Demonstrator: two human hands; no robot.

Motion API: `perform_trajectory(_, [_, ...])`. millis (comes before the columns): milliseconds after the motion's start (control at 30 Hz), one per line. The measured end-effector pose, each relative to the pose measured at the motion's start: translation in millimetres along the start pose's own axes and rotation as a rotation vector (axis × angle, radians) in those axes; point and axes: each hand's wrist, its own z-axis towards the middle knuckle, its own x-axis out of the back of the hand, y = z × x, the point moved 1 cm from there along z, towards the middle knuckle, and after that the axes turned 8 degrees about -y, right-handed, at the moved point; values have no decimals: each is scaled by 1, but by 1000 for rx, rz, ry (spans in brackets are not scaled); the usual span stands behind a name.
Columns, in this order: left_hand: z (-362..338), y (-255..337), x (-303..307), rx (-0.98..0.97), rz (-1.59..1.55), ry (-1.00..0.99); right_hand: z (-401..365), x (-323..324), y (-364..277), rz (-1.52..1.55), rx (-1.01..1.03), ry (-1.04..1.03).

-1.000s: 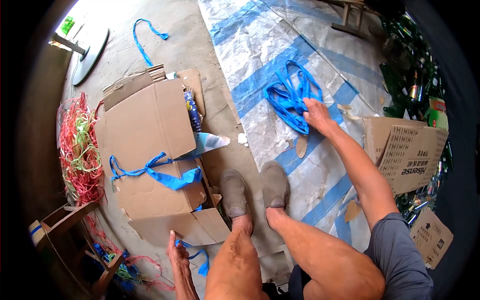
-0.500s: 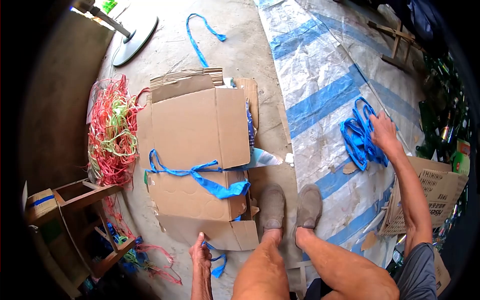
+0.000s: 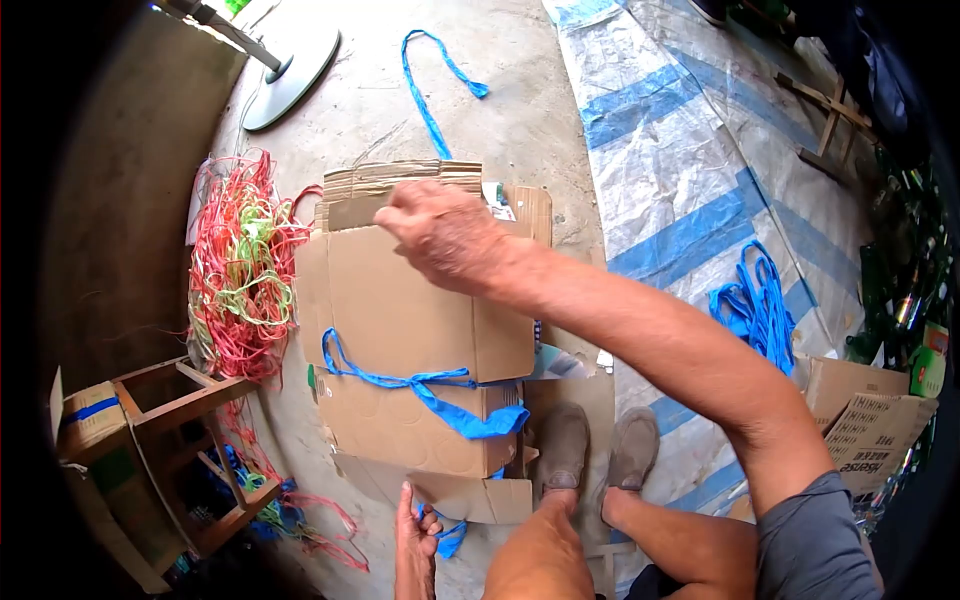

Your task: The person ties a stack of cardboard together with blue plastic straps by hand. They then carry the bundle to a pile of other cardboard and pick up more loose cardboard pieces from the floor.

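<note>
Flattened cardboard (image 3: 400, 310) lies stacked on the floor, with a blue strip (image 3: 425, 385) across its lower half. Over the top part of the stack is my right hand (image 3: 440, 235), its fingers curled together; what they hold, if anything, is hidden. My left hand (image 3: 416, 530) is at the stack's bottom edge, index finger stretched out and the others curled beside a blue strip end (image 3: 452, 540). Another blue strip (image 3: 425, 100) runs out on the floor beyond the top edge. A bundle of blue strips (image 3: 765, 310) rests on the striped sheet.
Red and green twine (image 3: 245, 270) is heaped at the left, above a wooden frame (image 3: 190, 400). A round stand base (image 3: 292, 85) is at the upper left. The striped sheet (image 3: 680, 240) covers the right, with printed cardboard (image 3: 870, 440) and bottles (image 3: 905, 290) beyond.
My right hand has left the blue bundle on the sheet and moved left over the cardboard. My left hand stays at the bottom edge. The view has shifted slightly.
</note>
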Motion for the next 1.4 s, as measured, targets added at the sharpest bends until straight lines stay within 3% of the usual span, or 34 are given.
perform_trajectory(100, [11, 0, -6, 5, 18, -13, 26, -47, 9, -119, -22, -102])
perform_trajectory(167, [11, 1, -13, -25, 19, -17, 10, -79, 32, -75, -192, -185])
perform_trajectory(300, [16, 4, -15, -34, -11, -21, 7, -93, 47, -76, -308, -319])
perform_trajectory(467, [9, 8, -25, -38, 38, -32, 20, -96, 62, -7, -412, -259])
perform_trajectory(567, [10, 9, -26, -45, 37, -32, 22, -106, 70, -64, -498, -35])
perform_trajectory(600, [11, 8, -24, -41, 40, -32, 26, -108, 75, 21, -618, -145])
perform_trajectory(700, [13, 9, -24, -34, 56, -23, 33, -107, 81, -11, -648, -152])
perform_trajectory(833, [7, 12, -31, -38, 83, -3, 42, -114, 95, 30, -853, -342])
perform_trajectory(1267, [1, 14, -39, -81, 154, -11, 53, -127, 112, -22, -947, -419])
perform_trajectory(1400, [2, 15, -39, -45, 163, 18, 49, -136, 122, 31, -890, -275])
